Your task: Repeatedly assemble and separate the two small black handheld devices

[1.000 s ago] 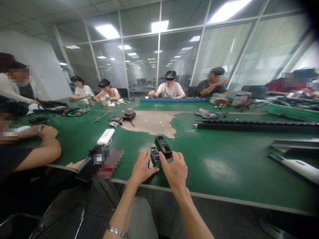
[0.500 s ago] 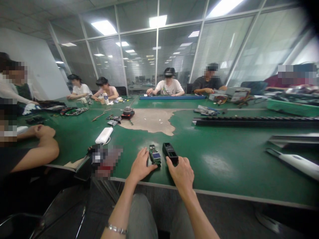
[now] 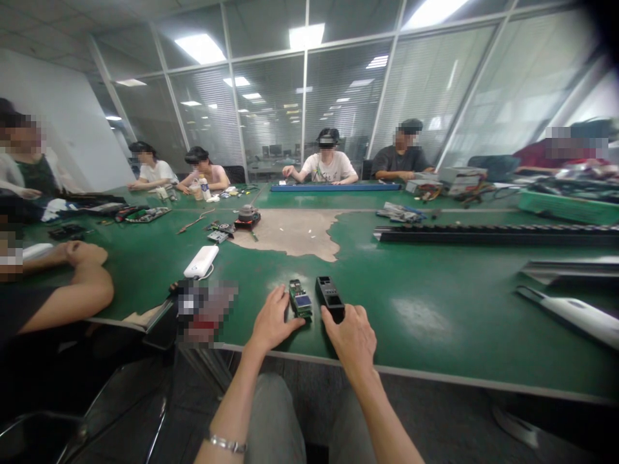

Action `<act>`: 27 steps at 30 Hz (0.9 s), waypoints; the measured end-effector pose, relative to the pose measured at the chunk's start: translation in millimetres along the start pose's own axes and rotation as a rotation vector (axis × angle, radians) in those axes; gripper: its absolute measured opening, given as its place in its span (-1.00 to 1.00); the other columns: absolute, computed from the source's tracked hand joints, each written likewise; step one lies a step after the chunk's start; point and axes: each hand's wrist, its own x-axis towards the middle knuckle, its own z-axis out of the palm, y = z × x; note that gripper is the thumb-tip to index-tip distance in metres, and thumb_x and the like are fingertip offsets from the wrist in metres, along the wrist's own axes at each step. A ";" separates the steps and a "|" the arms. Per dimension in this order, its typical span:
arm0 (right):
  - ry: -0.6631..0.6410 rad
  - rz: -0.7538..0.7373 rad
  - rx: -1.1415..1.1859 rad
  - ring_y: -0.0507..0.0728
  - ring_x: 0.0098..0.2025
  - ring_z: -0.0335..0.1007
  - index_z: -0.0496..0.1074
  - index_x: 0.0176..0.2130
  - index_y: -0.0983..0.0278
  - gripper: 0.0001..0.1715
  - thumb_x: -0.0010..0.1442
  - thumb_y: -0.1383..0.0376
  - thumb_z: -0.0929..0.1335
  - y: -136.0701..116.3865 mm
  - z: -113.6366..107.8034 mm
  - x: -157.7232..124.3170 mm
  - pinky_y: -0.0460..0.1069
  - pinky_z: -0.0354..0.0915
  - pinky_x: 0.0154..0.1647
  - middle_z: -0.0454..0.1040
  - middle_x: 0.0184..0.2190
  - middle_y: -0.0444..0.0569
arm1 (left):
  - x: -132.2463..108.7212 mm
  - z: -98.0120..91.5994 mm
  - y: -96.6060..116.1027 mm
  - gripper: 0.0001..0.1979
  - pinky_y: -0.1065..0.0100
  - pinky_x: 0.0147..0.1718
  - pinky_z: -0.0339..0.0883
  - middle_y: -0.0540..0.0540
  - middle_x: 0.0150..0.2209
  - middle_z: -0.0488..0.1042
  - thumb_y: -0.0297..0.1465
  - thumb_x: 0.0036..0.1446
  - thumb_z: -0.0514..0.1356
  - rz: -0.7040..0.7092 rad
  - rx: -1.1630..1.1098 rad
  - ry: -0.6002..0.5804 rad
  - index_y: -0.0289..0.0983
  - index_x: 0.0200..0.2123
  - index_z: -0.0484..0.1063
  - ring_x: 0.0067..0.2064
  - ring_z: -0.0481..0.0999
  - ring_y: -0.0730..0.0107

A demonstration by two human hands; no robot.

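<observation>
My left hand [image 3: 275, 323] rests on the green table at the left of a small circuit board with a display [image 3: 300, 300]. Its fingers and thumb are spread, the thumb lying near the board's close end. Just to the right lies a black plastic housing [image 3: 329, 295] with cut-out openings. My right hand [image 3: 354, 332] is closed around the near end of this housing, thumb on its left side and the other fingers curled at its right. Part of those fingers is hidden from view.
A white power bank [image 3: 202, 261] lies left of my hands. A co-worker's arm [image 3: 82, 277] rests at the left edge. Long black rails [image 3: 483, 236] and a white tool [image 3: 575, 316] are at the right. Several people sit around the table.
Both hands, the circuit board and the black housing stay in place. The person at the far left leans back, and the person opposite raises a hand slightly.
</observation>
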 end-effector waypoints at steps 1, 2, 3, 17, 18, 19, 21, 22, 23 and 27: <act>0.001 -0.005 0.014 0.12 -0.32 0.37 0.37 -0.26 0.28 -0.48 0.20 -0.09 0.18 0.7 -0.1 0.1 -0.02 0.16 -0.35 0.34 -0.26 0.01 | 0.0 -0.2 0.1 -0.21 0.03 0.26 -0.05 -0.26 0.31 0.06 -0.01 0.01 0.22 0.001 0.002 0.000 -0.28 0.23 0.15 0.33 -0.01 0.01; 0.003 -0.008 0.032 0.12 -0.32 0.37 0.37 -0.27 0.28 -0.48 0.20 -0.09 0.17 1.2 -0.7 0.5 -0.02 0.15 -0.35 0.34 -0.27 0.01 | 0.0 -0.4 0.1 -0.22 0.03 0.26 -0.05 -0.26 0.31 0.06 -0.01 0.02 0.22 0.003 0.004 0.001 -0.28 0.23 0.16 0.33 -0.01 0.01; 0.007 -0.008 0.055 0.12 -0.32 0.36 0.37 -0.29 0.27 -0.47 0.20 -0.10 0.17 1.5 -1.6 1.1 -0.02 0.15 -0.35 0.35 -0.28 0.00 | -0.1 -0.6 0.2 -0.22 0.03 0.26 -0.05 -0.25 0.31 0.06 -0.02 0.02 0.22 0.007 0.006 0.001 -0.27 0.23 0.15 0.33 -0.01 0.02; 0.093 -0.084 0.319 0.12 -0.30 0.35 0.38 -0.34 0.27 -0.45 0.16 -0.14 0.20 -41.7 -22.0 4.1 -0.03 0.14 -0.29 0.39 -0.33 -0.01 | -0.9 0.1 1.4 -0.34 0.02 0.23 0.03 -0.18 0.29 0.10 -0.07 0.09 0.18 0.033 0.093 -0.007 -0.20 0.21 0.17 0.33 -0.03 0.04; 0.083 -0.089 0.311 0.11 -0.31 0.35 0.38 -0.33 0.27 -0.46 0.17 -0.13 0.20 -44.7 -22.0 3.9 -0.03 0.14 -0.30 0.38 -0.33 -0.02 | -0.8 0.7 1.2 -0.35 0.03 0.23 0.03 -0.18 0.29 0.11 -0.08 0.10 0.18 0.036 0.104 -0.004 -0.20 0.21 0.17 0.33 -0.03 0.04; 0.073 -0.093 0.298 0.10 -0.31 0.35 0.38 -0.33 0.26 -0.47 0.17 -0.13 0.20 -47.2 -22.0 3.5 -0.04 0.14 -0.31 0.38 -0.32 -0.02 | -0.7 1.2 0.9 -0.36 0.03 0.23 0.03 -0.18 0.29 0.11 -0.08 0.11 0.17 0.038 0.114 0.000 -0.21 0.20 0.18 0.33 -0.02 0.04; 0.054 -0.096 0.259 0.09 -0.33 0.36 0.37 -0.32 0.26 -0.49 0.18 -0.11 0.20 -51.1 -22.0 2.3 -0.04 0.13 -0.33 0.38 -0.31 -0.02 | -0.7 1.9 0.7 -0.37 0.03 0.23 0.03 -0.19 0.28 0.12 -0.09 0.12 0.16 0.043 0.128 0.006 -0.21 0.20 0.18 0.32 -0.02 0.04; 0.047 -0.098 0.238 0.09 -0.34 0.36 0.37 -0.32 0.26 -0.50 0.19 -0.10 0.20 -52.6 -22.0 1.5 -0.04 0.13 -0.34 0.38 -0.30 -0.03 | -0.9 2.0 0.8 -0.38 0.03 0.23 0.03 -0.18 0.28 0.12 -0.10 0.12 0.15 0.046 0.132 0.007 -0.21 0.20 0.18 0.32 -0.02 0.04; 0.041 -0.100 0.219 0.08 -0.34 0.36 0.37 -0.32 0.26 -0.50 0.19 -0.10 0.20 -54.1 -22.1 0.8 -0.03 0.12 -0.35 0.37 -0.30 -0.03 | -1.0 1.9 0.9 -0.39 0.02 0.23 0.03 -0.18 0.28 0.12 -0.10 0.13 0.15 0.048 0.135 0.006 -0.20 0.20 0.18 0.32 -0.02 0.04; 0.019 -0.122 0.162 0.09 -0.34 0.37 0.36 -0.31 0.26 -0.50 0.19 -0.10 0.20 -59.5 -22.1 -1.4 -0.03 0.12 -0.37 0.36 -0.31 -0.03 | -1.5 0.4 1.9 -0.46 0.01 0.23 0.04 -0.17 0.29 0.11 -0.14 0.15 0.13 0.049 0.136 -0.009 -0.19 0.17 0.21 0.33 -0.02 0.04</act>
